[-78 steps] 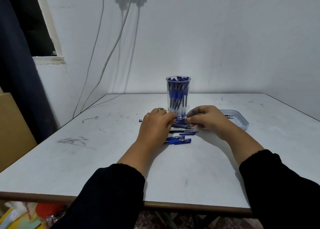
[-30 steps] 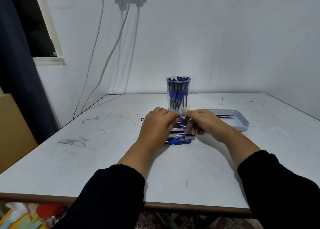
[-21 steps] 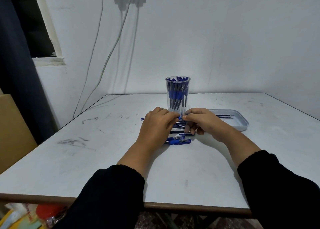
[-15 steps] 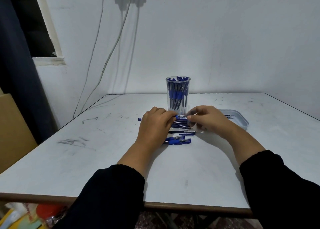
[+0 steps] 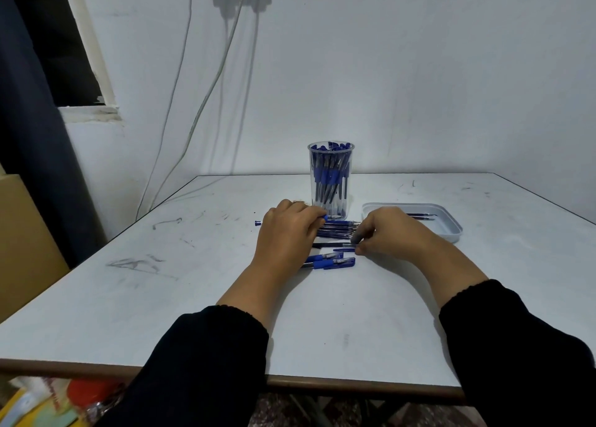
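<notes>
My left hand (image 5: 287, 236) grips a blue pen (image 5: 258, 223) lying crosswise; its blue end pokes out to the left and its tip shows at my fingertips. My right hand (image 5: 393, 233) is lowered to the table, its thumb and forefinger pinching the right end of a thin dark pen (image 5: 329, 244). A row of loose pens (image 5: 340, 228) lies between my hands. Blue caps and capped pens (image 5: 335, 262) lie nearer to me. A clear cup (image 5: 330, 181) packed with blue pens stands upright just behind the row.
A shallow grey tray (image 5: 451, 229) holding thin refills (image 5: 421, 216) sits right of the cup. The white table (image 5: 193, 297) has pen scribbles on its left side. Cables hang down the wall; a cardboard box and dark curtain are at the left.
My right hand has left the tip of the pen held in my left hand and dropped down toward me onto the loose pens. The left hand has stayed nearly still.
</notes>
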Demonstrator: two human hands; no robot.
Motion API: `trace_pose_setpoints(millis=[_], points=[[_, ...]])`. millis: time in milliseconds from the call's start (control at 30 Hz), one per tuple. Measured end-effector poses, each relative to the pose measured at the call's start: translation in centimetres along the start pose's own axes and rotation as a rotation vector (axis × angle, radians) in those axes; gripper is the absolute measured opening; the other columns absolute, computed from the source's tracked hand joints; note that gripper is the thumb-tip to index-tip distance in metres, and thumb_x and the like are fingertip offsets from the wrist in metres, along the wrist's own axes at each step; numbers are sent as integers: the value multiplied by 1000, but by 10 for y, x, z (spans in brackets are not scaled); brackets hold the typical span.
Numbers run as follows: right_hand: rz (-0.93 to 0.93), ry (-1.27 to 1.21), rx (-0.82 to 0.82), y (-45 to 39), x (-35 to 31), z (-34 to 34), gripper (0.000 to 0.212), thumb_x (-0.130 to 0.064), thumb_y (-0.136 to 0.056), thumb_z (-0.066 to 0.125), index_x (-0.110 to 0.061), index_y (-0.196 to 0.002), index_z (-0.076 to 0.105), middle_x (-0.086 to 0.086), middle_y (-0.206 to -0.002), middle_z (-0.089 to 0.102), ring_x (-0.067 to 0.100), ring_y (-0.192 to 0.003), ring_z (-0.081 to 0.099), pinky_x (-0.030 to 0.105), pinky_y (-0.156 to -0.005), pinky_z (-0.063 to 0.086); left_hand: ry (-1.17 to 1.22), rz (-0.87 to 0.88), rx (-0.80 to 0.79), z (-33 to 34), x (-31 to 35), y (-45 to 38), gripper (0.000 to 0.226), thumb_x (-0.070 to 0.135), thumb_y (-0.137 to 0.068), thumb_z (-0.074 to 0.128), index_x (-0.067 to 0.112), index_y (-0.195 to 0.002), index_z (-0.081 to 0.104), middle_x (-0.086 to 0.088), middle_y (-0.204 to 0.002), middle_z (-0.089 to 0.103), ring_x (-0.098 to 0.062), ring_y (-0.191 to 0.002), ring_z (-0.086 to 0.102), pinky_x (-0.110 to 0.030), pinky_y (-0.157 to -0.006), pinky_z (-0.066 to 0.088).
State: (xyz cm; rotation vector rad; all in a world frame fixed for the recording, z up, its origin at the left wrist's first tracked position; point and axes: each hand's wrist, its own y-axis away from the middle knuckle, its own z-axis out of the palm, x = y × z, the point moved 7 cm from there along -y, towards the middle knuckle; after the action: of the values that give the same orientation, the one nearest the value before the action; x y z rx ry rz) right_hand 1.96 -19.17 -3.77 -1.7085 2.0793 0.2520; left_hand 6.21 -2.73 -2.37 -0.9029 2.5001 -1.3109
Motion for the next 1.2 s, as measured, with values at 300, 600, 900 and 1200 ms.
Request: trace_pose_setpoints(millis=[300,600,900,1200], points=[[-51,-31,87,3,-5,-12,10,-24,-77,73,-30,-85,73,-13,-86,63,6,-76,57,27,-66,45,-5,-16,-22,0,0,0,13,18,-87,65,18,-98,71,0,-86,71,-25,-80,57,-33,-69,39],[-77,-71,181,2,-6,-17,12,-28,-81,68,-36,-90,66,-19,-94,66,-3,-71,52,22,-58,38,-10,-23,-68,1,4,1,15,19,-88,64,20,-101,72,-1,-90,71,-24,-85,55,-30,-70,32],[-75,-69,191,4,-8,-18,12,-29,-83,67,-36,-92,66,-18,-96,66,-4,-71,52,19,-57,35,-20,-50,-69,0,2,1,15,19,-89,63,20,-102,71,-1,-90,70,-25,-86,55,-31,-71,31],[-86,-84,182,4,-9,-17,12,-29,-83,67,-37,-91,65,-21,-93,65,-2,-70,53,21,-57,36,-23,-48,-117,5,1,1,25,6,-91,57,16,-111,68,-4,-100,69,-27,-94,52,-33,-76,31]])
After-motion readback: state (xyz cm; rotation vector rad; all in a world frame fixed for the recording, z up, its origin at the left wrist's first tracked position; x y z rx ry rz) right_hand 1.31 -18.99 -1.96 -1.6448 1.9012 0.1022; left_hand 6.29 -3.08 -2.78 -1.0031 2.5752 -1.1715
